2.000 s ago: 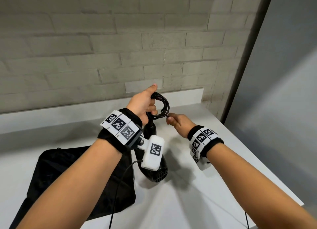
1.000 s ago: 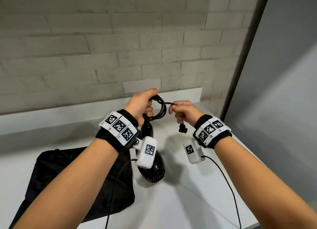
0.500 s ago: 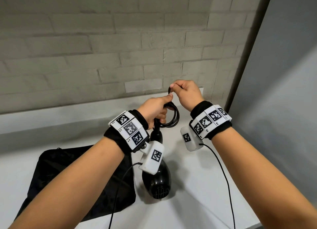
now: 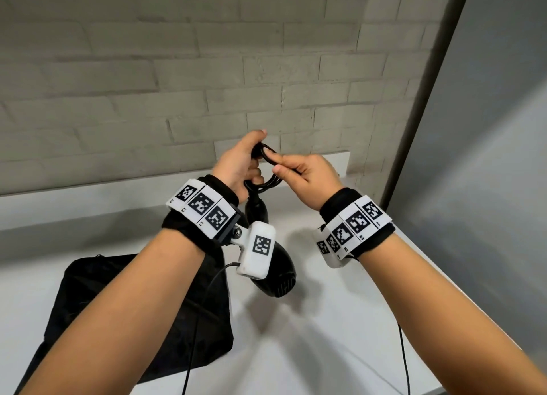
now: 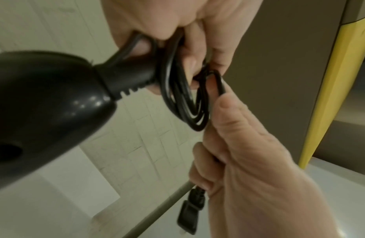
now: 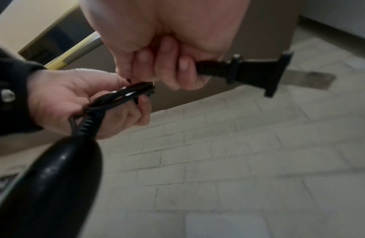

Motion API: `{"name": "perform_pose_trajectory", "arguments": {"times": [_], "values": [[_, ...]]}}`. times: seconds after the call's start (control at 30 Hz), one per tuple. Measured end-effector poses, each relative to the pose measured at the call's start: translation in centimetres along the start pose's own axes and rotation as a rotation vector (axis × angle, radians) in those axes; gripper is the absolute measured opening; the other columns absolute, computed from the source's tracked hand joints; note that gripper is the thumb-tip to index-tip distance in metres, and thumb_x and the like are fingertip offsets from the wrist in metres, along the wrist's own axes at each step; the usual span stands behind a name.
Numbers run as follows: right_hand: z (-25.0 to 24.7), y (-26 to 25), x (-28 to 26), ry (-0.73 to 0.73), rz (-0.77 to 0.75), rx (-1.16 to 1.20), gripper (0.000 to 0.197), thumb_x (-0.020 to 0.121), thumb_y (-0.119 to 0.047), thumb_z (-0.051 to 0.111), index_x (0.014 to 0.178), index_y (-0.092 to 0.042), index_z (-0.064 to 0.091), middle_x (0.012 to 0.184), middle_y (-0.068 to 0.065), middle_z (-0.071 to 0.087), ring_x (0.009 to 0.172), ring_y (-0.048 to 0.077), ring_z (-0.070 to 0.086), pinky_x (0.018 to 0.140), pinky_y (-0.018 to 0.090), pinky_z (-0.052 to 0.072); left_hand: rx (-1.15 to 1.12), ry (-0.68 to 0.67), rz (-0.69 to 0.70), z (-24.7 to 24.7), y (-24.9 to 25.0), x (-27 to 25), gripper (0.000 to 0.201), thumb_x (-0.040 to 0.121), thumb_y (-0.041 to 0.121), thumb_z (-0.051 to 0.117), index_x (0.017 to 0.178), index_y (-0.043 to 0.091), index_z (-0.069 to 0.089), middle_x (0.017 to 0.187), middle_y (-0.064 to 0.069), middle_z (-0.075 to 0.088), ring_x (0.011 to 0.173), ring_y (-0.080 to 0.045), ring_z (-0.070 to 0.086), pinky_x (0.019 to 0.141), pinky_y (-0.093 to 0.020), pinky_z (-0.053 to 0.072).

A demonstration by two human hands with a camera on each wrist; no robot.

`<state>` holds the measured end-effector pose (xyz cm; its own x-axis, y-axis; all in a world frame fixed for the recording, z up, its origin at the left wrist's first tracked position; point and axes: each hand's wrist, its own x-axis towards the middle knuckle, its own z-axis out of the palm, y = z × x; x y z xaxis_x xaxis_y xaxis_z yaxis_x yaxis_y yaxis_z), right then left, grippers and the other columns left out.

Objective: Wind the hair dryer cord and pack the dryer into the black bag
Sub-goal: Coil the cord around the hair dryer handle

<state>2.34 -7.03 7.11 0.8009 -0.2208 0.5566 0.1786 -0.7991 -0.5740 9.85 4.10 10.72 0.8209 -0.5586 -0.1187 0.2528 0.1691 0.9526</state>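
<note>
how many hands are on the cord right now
2. The left hand grips the coiled cord above the hair dryer; the right hand pinches the loose end near the plug.

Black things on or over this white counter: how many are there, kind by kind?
Glossy black plastic hair dryer, hanging from its cord: 1
Black coiled cord with flat plug, one piece, held by left hand and right hand: 1
Flat black fabric bag on the white counter: 1
Total: 3
</note>
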Motion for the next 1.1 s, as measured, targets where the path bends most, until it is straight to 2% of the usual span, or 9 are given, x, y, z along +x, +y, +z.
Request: {"name": "perform_pose_trajectory", "arguments": {"times": [0.1, 0.2, 0.27, 0.37, 0.5, 0.67, 0.83, 0.93, 1.1], "values": [[-0.4, 0.1, -0.1, 0.013, -0.087, -0.062, 0.040, 0.085, -0.030, 0.043, 0.124, -0.029, 0.054, 0.109, -0.002, 0.070, 0.095, 0.013, 0.065, 0.082, 0.025, 0.049, -0.010, 0.043, 0.044, -0.5, -0.1, 0.0, 0.030, 0.085, 0.029, 0.058, 0.062, 0.018, 0.043, 0.036, 0.010, 0.030, 0.025, -0.005, 0.016, 0.033, -0.014, 0.015], [-0.1, 1.1, 0.0, -0.001, -0.070, 0.006, 0.037, 0.087, -0.009, 0.040, 0.124, -0.010, 0.048, 0.087, -0.002, 0.054, 0.071, 0.011, 0.051, 0.070, 0.002, 0.034, -0.029, 0.096, 0.079, -0.7, 0.0, 0.1, 0.027, 0.086, 0.025, 0.055, 0.064, 0.016, 0.044, 0.034, 0.011, 0.035, 0.025, -0.005, 0.017, 0.034, -0.015, 0.015], [0.2, 2.1, 0.2, -0.011, -0.031, -0.033, 0.027, 0.087, 0.001, 0.041, 0.112, 0.001, 0.052, 0.090, 0.003, 0.050, 0.077, 0.014, 0.046, 0.069, -0.001, 0.032, -0.022, 0.113, 0.080, -0.4, 0.1, 0.1, 0.026, 0.087, 0.024, 0.052, 0.064, 0.015, 0.042, 0.027, 0.009, 0.032, 0.025, -0.006, 0.016, 0.035, -0.016, 0.014], [0.6, 3.5, 0.3, -0.027, 0.026, -0.097, 0.022, 0.089, -0.004, 0.043, 0.097, 0.002, 0.063, 0.100, 0.020, 0.053, 0.089, 0.024, 0.048, 0.077, 0.012, 0.035, -0.048, 0.134, 0.072, -0.3, 0.1, 0.1, 0.026, 0.087, 0.022, 0.048, 0.063, 0.014, 0.041, 0.025, 0.009, 0.028, 0.025, -0.006, 0.014, 0.037, -0.016, 0.014], [0.7, 4.6, 0.2, 0.059, 0.175, -0.498, 0.024, 0.090, -0.027, 0.050, 0.107, -0.021, 0.066, 0.115, 0.013, 0.046, 0.107, 0.033, 0.040, 0.091, 0.040, 0.038, -0.069, 0.166, 0.078, -0.7, -0.5, 0.3, 0.026, 0.086, 0.018, 0.047, 0.062, 0.014, 0.041, 0.030, 0.010, 0.026, 0.026, -0.007, 0.015, 0.037, -0.015, 0.015], [0.7, 2.7, 1.7, 0.390, 0.150, 0.097, 0.018, 0.085, -0.008, 0.055, 0.094, 0.000, 0.068, 0.086, 0.003, 0.038, 0.074, 0.008, 0.047, 0.078, 0.006, 0.038, -0.073, 0.195, 0.107, -1.3, -0.9, 0.9, 0.020, 0.088, 0.017, 0.045, 0.068, 0.013, 0.043, 0.026, 0.010, 0.026, 0.025, -0.007, 0.016, 0.035, -0.012, 0.017], [-0.1, 0.1, 2.2, 0.416, 0.060, 0.491, 0.012, 0.081, -0.014, 0.049, 0.075, -0.018, 0.058, 0.085, 0.004, 0.043, 0.037, 0.003, 0.047, 0.039, 0.015, 0.041, -0.029, 0.211, 0.125, -0.4, -1.6, 1.3, 0.020, 0.088, 0.016, 0.046, 0.069, 0.013, 0.045, 0.024, 0.010, 0.033, 0.023, -0.007, 0.020, 0.035, -0.010, 0.018], [0.2, -1.2, 2.2, 0.334, 0.085, 0.704, 0.016, 0.086, -0.008, 0.049, 0.075, -0.018, 0.056, 0.085, 0.014, 0.051, 0.042, 0.003, 0.049, 0.038, 0.018, 0.043, -0.018, 0.234, 0.124, -0.2, -1.7, 1.5, 0.019, 0.088, 0.017, 0.046, 0.069, 0.012, 0.047, 0.024, 0.010, 0.033, 0.022, -0.006, 0.021, 0.035, -0.011, 0.019], [0.7, -1.1, 2.0, 0.254, 0.193, 0.867, 0.025, 0.090, 0.004, 0.044, 0.074, -0.011, 0.055, 0.068, 0.006, 0.057, 0.044, 0.002, 0.053, 0.046, 0.019, 0.053, -0.033, 0.257, 0.120, -0.2, -1.5, 1.9, 0.019, 0.088, 0.018, 0.047, 0.070, 0.012, 0.047, 0.036, 0.009, 0.036, 0.024, -0.007, 0.021, 0.036, -0.012, 0.020]]}}
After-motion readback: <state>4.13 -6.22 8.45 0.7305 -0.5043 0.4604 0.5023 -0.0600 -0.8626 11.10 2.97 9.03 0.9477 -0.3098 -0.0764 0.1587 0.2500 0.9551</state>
